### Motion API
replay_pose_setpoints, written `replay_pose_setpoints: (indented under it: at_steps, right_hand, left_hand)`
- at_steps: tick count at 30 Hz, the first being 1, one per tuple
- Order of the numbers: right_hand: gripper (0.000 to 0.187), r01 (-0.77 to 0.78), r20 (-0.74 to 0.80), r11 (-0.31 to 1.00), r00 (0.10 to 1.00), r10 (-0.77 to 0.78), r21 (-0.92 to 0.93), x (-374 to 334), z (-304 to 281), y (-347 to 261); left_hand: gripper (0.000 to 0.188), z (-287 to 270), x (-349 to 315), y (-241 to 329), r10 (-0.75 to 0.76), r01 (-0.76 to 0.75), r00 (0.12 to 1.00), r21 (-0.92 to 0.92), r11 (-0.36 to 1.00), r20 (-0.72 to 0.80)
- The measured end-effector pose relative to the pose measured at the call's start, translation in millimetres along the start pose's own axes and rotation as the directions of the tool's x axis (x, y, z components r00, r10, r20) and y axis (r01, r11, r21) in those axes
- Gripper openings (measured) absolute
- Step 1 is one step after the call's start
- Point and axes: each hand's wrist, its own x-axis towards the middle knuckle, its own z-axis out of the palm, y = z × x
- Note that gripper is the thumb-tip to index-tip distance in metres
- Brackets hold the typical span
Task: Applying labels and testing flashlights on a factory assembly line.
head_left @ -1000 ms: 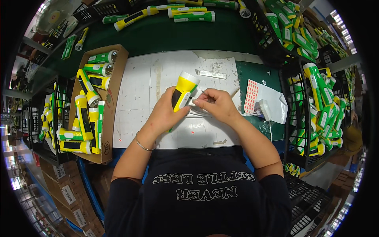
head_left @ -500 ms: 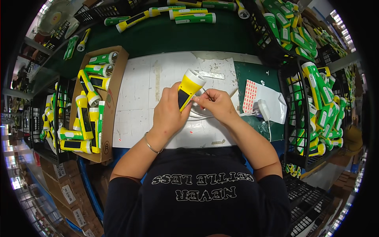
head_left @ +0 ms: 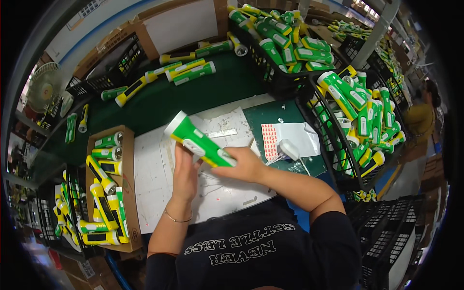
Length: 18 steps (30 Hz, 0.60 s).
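A green and yellow flashlight [head_left: 199, 143] with a white head rim is held tilted above the white-covered bench top [head_left: 152, 183]. Its head points to the upper left and its green side faces up. My right hand [head_left: 243, 162] is closed around the tail end. Under the body, near the head, my left hand [head_left: 185, 171] supports it with bent fingers, partly hidden by the flashlight. To the right of my hands lie a white charger plug [head_left: 289, 150] with a white cord and a sheet of red stickers [head_left: 268, 140] on white backing.
A cardboard box [head_left: 128, 180] of flashlights stands left, beside a black crate [head_left: 47, 227]. Black crates [head_left: 351, 170] heaped with flashlights stand right and far right. More flashlights [head_left: 193, 73] lie along the green surface behind. A person [head_left: 421, 115] is at the far right.
The flashlight has turned from its yellow, dark-panel side to its green side, head now upper left. My right hand has gone from a thin dark item beside it to its tail. The view has swung right.
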Motion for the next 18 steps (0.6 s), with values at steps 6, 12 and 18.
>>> replay_pose_setpoints:
  at_steps: [6, 12, 18]
  right_hand:
    - [0.050, -0.240, -0.545, 0.970, 0.809, 0.222, 0.039, 82, -183, 26]
    - [0.080, -0.597, -0.777, 0.752, 0.600, 0.189, -0.279, 158, -327, 53]
    - [0.039, -0.454, -0.864, 0.738, 0.313, -0.394, -0.500, 199, -305, 52]
  left_hand:
    - [0.056, -25, -2, 7, -0.035, 0.042, 0.998, 0.120, 0.992, -0.055]
    - [0.051, -27, 6, 5, -0.148, 0.152, 0.988, 0.116, 0.982, -0.042]
    - [0.047, -30, 15, 13, -0.172, 0.188, 0.980, 0.165, 0.968, -0.104]
